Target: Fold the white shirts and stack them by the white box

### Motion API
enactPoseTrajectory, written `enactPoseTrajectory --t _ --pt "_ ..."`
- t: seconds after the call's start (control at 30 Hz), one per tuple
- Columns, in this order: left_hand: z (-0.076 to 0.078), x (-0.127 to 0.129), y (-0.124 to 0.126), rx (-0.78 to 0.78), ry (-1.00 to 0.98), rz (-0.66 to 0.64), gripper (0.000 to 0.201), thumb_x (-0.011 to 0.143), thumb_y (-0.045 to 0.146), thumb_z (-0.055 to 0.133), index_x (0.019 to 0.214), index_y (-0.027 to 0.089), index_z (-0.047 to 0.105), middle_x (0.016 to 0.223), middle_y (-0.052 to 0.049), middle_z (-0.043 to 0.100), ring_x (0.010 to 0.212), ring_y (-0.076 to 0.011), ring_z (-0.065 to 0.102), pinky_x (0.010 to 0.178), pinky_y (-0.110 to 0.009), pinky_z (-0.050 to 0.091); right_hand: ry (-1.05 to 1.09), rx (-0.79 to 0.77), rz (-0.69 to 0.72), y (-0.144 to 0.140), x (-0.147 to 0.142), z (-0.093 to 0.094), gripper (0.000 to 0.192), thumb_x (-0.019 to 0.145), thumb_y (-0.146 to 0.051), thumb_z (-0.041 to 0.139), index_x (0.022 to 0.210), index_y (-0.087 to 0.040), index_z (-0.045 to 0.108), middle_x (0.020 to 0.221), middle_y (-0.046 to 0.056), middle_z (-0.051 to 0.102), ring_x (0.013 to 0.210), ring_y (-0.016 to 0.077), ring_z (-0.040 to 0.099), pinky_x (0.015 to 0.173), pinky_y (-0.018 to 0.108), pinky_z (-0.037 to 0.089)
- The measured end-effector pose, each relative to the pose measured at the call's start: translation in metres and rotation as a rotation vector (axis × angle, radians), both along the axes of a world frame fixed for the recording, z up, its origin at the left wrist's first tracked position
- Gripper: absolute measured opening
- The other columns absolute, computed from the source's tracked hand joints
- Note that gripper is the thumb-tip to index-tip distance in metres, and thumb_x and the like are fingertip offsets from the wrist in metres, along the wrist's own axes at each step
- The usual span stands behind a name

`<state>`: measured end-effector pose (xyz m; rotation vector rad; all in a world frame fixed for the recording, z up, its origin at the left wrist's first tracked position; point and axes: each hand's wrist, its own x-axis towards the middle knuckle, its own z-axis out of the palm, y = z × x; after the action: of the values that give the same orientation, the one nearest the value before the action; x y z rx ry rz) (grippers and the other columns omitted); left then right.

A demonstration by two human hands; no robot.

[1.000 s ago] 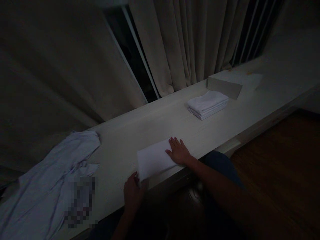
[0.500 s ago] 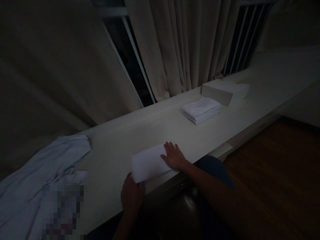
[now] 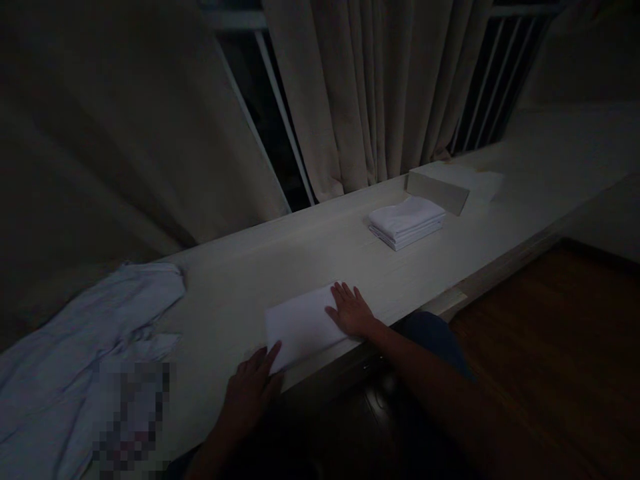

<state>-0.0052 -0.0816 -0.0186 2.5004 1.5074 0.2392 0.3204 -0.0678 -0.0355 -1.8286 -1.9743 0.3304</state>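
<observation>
A folded white cloth (image 3: 303, 327) lies flat near the front edge of the long pale counter. My right hand (image 3: 351, 311) rests palm down on its right end, fingers stretched out. At the near left corner of the cloth is my left hand (image 3: 251, 381). Its fingers are apart, and one fingertip touches the cloth's edge while the others lie on the counter. Farther back and to the right sits a stack of folded white cloths (image 3: 406, 221), apart from both hands.
Loose, rumpled white fabric (image 3: 115, 300) covers the counter's left end. Behind the stack stands a pale box-like object (image 3: 439, 189). Beige curtains (image 3: 345, 100) hang along the back over a barred window. The counter (image 3: 220, 287) drops off at its front edge, near my knee (image 3: 435, 337).
My left hand has let go of the cloth's near left corner, shifted left and opened flat. The cloth's left end now lies flatter. My right hand has stayed on the right end.
</observation>
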Motion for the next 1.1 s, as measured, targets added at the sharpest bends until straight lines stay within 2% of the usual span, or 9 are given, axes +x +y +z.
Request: enactPoseTrajectory --t 0.07,0.17,0.23,0.37,0.57,0.7,0.83,1.0,1.1 --pt "0.009 -0.003 0.004 -0.165 -0.273 0.086 0.057 0.09 0.054 0.041 0.141 0.031 0.044 0.143 -0.009 0.05 0.125 -0.028 0.052 0.102 -0.048 0.042 0.05 0.008 0.022 0.0 0.004 0.0 0.072 0.097 -0.059 0.02 0.153 -0.014 0.023 0.16 0.011 0.015 0.148 0.0266 0.007 0.118 0.048 0.006" --pt "0.02 0.003 0.015 -0.375 -0.616 0.396 0.073 0.085 0.061 0.045 0.145 0.02 0.034 0.125 -0.014 0.062 0.091 -0.0212 0.069 0.079 -0.038 0.055 0.152 0.074 -0.05 -0.007 0.013 0.002 0.068 0.099 -0.054 0.024 0.15 -0.011 0.029 0.159 0.014 0.019 0.147 0.0261 0.013 0.117 0.046 0.015" --pt "0.024 0.012 0.024 -0.487 -0.63 0.51 0.077 0.081 0.061 0.052 0.138 0.012 0.041 0.108 -0.016 0.068 0.075 -0.0204 0.069 0.066 -0.034 0.056 0.211 0.131 -0.17 -0.017 0.02 0.006 0.066 0.098 -0.052 0.028 0.146 -0.007 0.036 0.154 0.018 0.032 0.143 0.0254 0.027 0.114 0.041 0.023" --pt "0.022 0.025 0.035 -0.573 -0.514 0.469 0.059 0.074 0.053 0.063 0.114 0.009 0.059 0.096 -0.016 0.072 0.074 -0.0241 0.07 0.06 -0.033 0.054 0.232 0.038 -0.322 -0.041 0.028 0.017 0.068 0.094 -0.059 0.038 0.136 -0.006 0.048 0.126 0.02 0.061 0.115 0.026 0.058 0.098 0.034 0.042" --pt "0.01 0.033 0.033 -0.392 -0.334 0.454 0.067 0.072 0.041 0.066 0.124 0.002 0.051 0.113 -0.024 0.067 0.1 -0.0318 0.067 0.085 -0.041 0.052 0.146 -0.268 -0.388 -0.048 0.022 0.024 0.048 0.086 -0.052 0.056 0.113 -0.013 0.064 0.107 0.017 0.07 0.101 0.0275 0.065 0.082 0.033 0.046" --pt "0.006 0.049 0.022 -0.105 -0.252 0.322 0.075 0.081 0.033 0.054 0.146 0.004 0.028 0.153 -0.023 0.031 0.144 -0.031 0.026 0.114 -0.046 0.025 0.131 -0.243 -0.434 -0.049 0.015 0.019 0.045 0.084 -0.043 0.059 0.118 -0.014 0.061 0.108 0.016 0.069 0.101 0.0283 0.065 0.08 0.034 0.046" --pt "0.009 0.073 0.012 0.141 -0.001 0.081 0.062 0.091 0.047 0.041 0.147 0.019 0.036 0.159 -0.015 0.02 0.147 -0.0344 0.01 0.115 -0.056 0.016 0.141 -0.213 -0.415 -0.051 0.015 0.015 0.034 0.085 -0.036 0.056 0.112 -0.016 0.064 0.104 0.014 0.07 0.098 0.0275 0.066 0.079 0.034 0.046" --pt "0.006 0.09 0.005 0.188 0.171 -0.008 0.062 0.093 0.059 0.031 0.148 0.032 0.032 0.16 -0.011 0.021 0.146 -0.0376 0.013 0.111 -0.064 0.016 0.187 -0.085 -0.431 -0.034 0.017 0.026 0.053 0.087 -0.048 0.055 0.125 -0.011 0.056 0.119 0.016 0.064 0.109 0.0241 0.06 0.088 0.029 0.044" --pt "0.003 0.091 0.002 0.239 0.194 -0.046 0.062 0.093 0.059 0.028 0.149 0.032 0.03 0.16 -0.011 0.019 0.147 -0.0364 0.013 0.112 -0.064 0.014 0.259 -0.078 -0.418 -0.015 0.017 0.031 0.053 0.086 -0.056 0.056 0.117 -0.013 0.061 0.112 0.014 0.067 0.102 0.0219 0.063 0.084 0.027 0.044"
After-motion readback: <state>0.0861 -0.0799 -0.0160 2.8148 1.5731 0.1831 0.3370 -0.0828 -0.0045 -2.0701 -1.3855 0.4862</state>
